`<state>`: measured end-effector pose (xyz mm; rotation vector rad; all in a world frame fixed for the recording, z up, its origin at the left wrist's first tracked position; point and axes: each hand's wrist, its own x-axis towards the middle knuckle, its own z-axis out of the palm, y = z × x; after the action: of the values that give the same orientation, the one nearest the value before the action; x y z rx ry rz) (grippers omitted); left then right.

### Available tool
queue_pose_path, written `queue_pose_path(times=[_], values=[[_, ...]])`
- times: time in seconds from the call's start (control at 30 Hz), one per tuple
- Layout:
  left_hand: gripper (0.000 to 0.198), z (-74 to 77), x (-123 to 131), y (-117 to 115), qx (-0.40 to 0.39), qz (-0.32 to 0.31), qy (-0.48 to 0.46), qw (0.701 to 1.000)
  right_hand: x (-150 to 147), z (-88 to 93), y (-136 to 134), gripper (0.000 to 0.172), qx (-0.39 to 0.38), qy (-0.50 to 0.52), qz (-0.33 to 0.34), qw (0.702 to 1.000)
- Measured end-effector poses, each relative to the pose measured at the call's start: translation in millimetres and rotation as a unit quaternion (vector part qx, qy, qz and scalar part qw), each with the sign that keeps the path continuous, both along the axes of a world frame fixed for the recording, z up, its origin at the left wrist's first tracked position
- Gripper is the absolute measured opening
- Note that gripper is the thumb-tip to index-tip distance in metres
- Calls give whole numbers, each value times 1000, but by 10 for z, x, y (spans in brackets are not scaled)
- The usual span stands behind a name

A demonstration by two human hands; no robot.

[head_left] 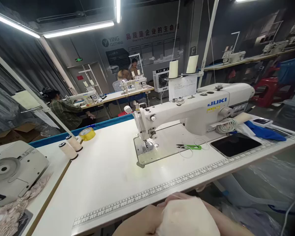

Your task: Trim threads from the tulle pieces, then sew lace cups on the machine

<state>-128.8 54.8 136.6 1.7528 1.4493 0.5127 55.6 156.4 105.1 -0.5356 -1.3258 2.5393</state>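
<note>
At the bottom edge, below the table's front, a pale cream fabric piece (189, 218) with a rounded, padded look is held close to my body. My left hand (143, 218) meets its left side, the fingers mostly out of sight. My right hand (178, 196) reaches in from the right behind the fabric, and only part of it shows over the top edge. Both hands look closed on the piece. Beyond them stands a white JUKI sewing machine (172, 113), with nothing under its presser foot (146, 144). Green-handled thread snips (193, 147) lie right of the needle plate.
A printed ruler (137, 198) runs along the table's front edge. A black phone-like slab (236, 145) and blue cloth (265, 131) lie right. Yellow tape (87, 134) and two thread cones (68, 150) stand left, near another machine (14, 170). Two people sit at machines behind.
</note>
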Motion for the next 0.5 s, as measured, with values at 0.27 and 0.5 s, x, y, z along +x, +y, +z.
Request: queue_pose_path(times=[0.27, 0.5], values=[[32, 148, 5, 9, -101, 4, 302, 948, 299, 60, -28, 41, 190, -23, 23, 981], [28, 265, 81, 30, -20, 153, 243, 958, 273, 297, -261, 35, 582, -89, -111, 801]])
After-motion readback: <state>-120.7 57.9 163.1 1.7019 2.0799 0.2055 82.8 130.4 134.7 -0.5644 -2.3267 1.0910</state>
